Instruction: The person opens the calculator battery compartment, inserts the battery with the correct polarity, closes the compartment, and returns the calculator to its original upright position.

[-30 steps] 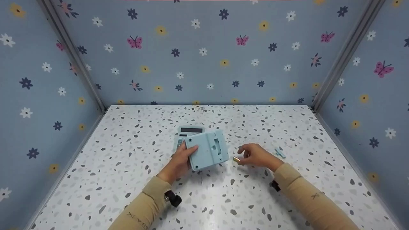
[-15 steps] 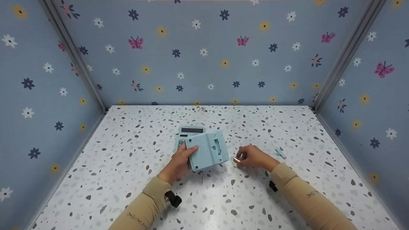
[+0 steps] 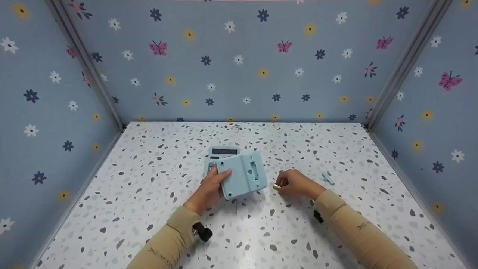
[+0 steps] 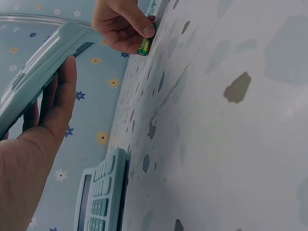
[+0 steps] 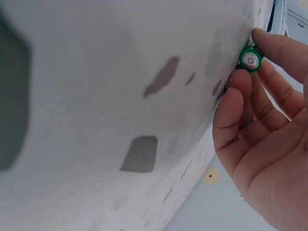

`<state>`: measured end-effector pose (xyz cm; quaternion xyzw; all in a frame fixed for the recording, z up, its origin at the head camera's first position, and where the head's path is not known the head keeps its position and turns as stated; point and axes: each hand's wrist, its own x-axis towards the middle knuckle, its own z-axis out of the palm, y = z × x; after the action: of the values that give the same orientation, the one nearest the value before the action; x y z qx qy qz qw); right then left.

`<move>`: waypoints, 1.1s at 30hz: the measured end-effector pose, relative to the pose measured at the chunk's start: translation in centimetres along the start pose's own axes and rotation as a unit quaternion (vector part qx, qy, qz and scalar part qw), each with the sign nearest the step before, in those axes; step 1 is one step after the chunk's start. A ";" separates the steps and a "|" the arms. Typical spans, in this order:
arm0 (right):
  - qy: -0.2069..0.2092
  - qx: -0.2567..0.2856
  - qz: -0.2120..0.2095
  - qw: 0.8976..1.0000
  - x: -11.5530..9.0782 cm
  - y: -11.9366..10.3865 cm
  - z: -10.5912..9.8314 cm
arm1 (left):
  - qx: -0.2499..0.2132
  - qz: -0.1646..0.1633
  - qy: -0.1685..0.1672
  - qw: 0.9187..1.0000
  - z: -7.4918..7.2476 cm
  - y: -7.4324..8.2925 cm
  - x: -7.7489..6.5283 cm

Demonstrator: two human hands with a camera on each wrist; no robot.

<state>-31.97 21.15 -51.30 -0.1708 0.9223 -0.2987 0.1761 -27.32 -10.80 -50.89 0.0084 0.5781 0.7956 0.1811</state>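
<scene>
My left hand (image 3: pixel 207 189) grips a light blue calculator (image 3: pixel 239 179) by its left side, thumb on the back. Its underside faces up, and the battery slot (image 3: pixel 254 171) lies uncovered with no battery visible in it. Between thumb and fingers, my right hand (image 3: pixel 297 183) pinches a small green and gold battery (image 3: pixel 276 186) low over the table, just right of that calculator. One flat end of the battery (image 5: pixel 250 60) faces the right wrist camera. Partly hidden behind the held calculator, a second light blue calculator (image 3: pixel 224 151) lies face up on the table.
A small light blue plastic piece, perhaps the battery cover (image 3: pixel 328 178), lies on the table beyond the right wrist. The speckled white table (image 3: pixel 168 224) is enclosed by flowered blue panels (image 3: pixel 239 74) at the back and both sides.
The right hand has shifted slightly left, and the battery has turned a little in its fingers. The left hand and its calculator have stayed in place.
</scene>
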 end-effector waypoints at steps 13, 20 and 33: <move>0.076 0.016 -0.044 0.996 -0.6 -1.1 -1.5 | -0.005 0.019 -0.011 1.000 0.4 0.0 0.1; 0.118 0.069 -0.042 0.990 -1.1 -1.8 -2.2 | -0.006 0.028 -0.014 0.999 0.7 -0.1 0.4; 0.163 0.134 -0.090 0.973 -2.2 -3.4 -2.5 | -0.004 0.021 -0.020 1.000 0.9 -0.2 0.3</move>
<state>-30.34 20.73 -46.87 -0.1768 0.8709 -0.4583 0.0173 -27.35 -9.82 -50.86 0.0359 0.5708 0.8012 0.1763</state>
